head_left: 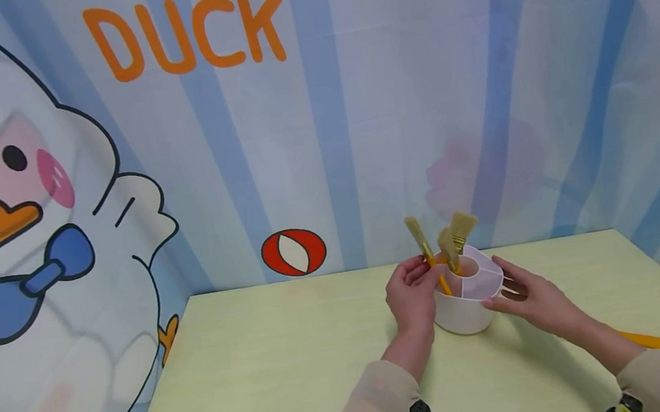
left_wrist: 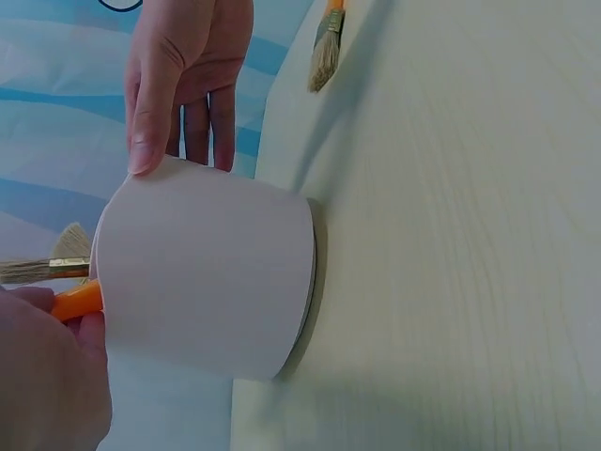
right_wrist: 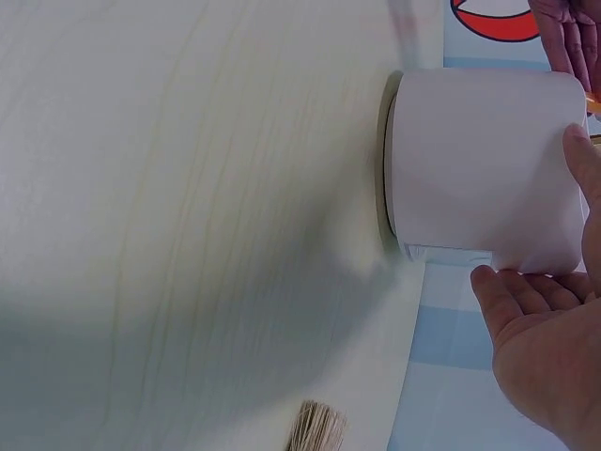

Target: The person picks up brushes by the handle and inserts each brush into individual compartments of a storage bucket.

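Observation:
A white round desk organizer (head_left: 462,316) with several compartments stands on the table, its base close against the tabletop. At its left rim my left hand (head_left: 414,294) pinches a paintbrush (head_left: 417,232) by its orange handle, bristles up and handle end down inside a compartment. Two more paintbrushes (head_left: 463,227) stand bristles up in the organizer, one wide and flat. My right hand (head_left: 536,298) holds the organizer's right side, thumb at the near rim and fingers around the far side. In the left wrist view the organizer's wall (left_wrist: 207,268) hides its inside.
Another paintbrush with an orange handle (head_left: 658,340) lies on the table (head_left: 297,357) at the right, partly behind my right forearm; its bristles (left_wrist: 324,61) show in the left wrist view. A printed duck curtain (head_left: 381,113) hangs right behind the table's back edge.

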`<act>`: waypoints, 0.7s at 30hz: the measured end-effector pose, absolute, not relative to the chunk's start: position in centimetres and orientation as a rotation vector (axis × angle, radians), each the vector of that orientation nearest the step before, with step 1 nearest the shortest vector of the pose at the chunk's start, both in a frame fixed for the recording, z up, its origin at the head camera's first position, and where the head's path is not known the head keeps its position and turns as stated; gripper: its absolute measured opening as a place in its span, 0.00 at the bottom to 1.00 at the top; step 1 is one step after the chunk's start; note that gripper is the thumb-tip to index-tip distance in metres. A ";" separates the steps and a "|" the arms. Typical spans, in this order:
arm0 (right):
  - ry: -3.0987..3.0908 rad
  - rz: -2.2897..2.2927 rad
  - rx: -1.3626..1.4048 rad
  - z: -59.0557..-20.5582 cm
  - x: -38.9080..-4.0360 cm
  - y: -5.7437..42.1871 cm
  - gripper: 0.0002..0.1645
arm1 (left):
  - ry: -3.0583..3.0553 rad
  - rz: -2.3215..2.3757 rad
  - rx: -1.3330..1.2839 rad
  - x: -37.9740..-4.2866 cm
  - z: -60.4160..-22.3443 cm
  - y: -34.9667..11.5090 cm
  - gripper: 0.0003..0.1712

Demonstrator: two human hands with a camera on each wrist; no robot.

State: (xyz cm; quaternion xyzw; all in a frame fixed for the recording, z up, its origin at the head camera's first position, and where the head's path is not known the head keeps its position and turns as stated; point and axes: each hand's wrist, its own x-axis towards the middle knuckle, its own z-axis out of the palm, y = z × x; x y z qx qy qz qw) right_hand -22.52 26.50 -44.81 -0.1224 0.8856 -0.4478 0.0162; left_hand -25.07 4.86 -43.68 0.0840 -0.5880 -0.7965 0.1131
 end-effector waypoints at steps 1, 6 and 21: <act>2.752 -1.395 -0.382 -44.8 -22.5 26.5 0.58 | -1.740 -2.318 0.243 -25.0 -43.7 4.8 0.14; 2.744 -1.409 -0.380 -44.8 -22.6 26.5 0.58 | -1.875 -2.181 0.191 -24.9 -43.6 4.4 0.17; 2.729 -1.418 -0.389 -44.8 -22.9 26.2 0.58 | -2.047 -2.092 0.184 -25.1 -43.4 3.7 0.15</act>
